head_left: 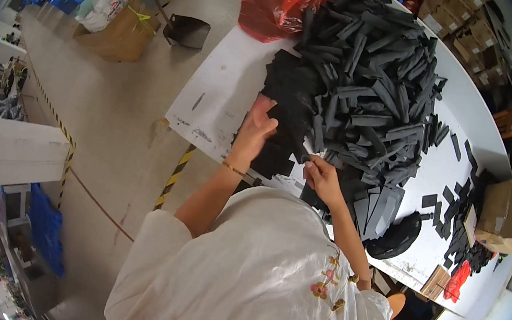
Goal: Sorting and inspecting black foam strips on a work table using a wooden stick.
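My right hand (325, 181) pinches the end of a dark strip (300, 150), thumb and fingers closed on it. To its left, my left hand (255, 135) lies over the left edge of a spread of flat black pieces (292, 90), its thumb apart from the fingers. The fingertips look pinkish-red, and I cannot tell whether something covers them. Just beyond both hands rises a large heap of dark grey, curled strips (378, 79). Smooth grey flat pieces (381, 210) stand near my right forearm.
The white table (221, 83) carries a red plastic bag (281, 6) at the far side. To the right are a black bag (397, 237), scattered small black pieces (448, 210), an open cardboard box (503, 211) and a red wrapper (458, 280). A dustpan (186, 31) stands on the floor.
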{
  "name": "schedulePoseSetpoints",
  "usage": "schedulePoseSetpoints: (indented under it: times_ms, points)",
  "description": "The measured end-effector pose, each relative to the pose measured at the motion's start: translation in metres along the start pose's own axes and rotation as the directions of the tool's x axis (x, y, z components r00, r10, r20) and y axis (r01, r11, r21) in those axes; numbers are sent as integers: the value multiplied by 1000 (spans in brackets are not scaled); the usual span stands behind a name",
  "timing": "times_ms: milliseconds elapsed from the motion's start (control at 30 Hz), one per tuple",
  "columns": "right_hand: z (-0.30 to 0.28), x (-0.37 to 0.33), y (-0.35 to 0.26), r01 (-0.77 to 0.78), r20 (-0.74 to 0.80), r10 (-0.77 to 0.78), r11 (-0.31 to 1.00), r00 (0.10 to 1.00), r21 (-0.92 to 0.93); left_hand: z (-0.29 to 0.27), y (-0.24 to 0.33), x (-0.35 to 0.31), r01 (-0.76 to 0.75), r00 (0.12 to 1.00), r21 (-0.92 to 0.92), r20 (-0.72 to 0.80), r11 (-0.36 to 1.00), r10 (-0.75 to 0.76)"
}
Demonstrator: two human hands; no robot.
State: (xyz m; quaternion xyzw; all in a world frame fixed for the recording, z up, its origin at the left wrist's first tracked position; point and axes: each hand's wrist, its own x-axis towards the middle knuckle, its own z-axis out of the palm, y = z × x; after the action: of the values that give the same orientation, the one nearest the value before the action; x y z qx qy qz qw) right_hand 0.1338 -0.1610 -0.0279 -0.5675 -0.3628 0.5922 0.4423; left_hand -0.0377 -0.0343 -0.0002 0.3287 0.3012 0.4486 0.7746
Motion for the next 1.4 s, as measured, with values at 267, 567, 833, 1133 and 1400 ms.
schedulePoseSetpoints:
  times_ms: [267,567,833,1133,1400]
  points:
    - [46,11,-2,261,-248,-408,846,879,-466,9,-46,-8,165,963,-432,-124,887,-239]
    - [0,-85,-9,83,65,-59,876,996,-476,-12,4,46,-64,932,-358,-356,931,-73]
    - [10,-52,-37,225,-413,-380,899,828,-376,34,-28,52,22,894,-437,-394,899,-213]
    - [-1,12,-70,354,-374,-424,903,824,-243,31,-10,23,27,908,531,341,847,-243]
    - [-22,27,-78,372,-573,-489,872,658,-317,58,-31,-16,274,796,400,416,875,-439]
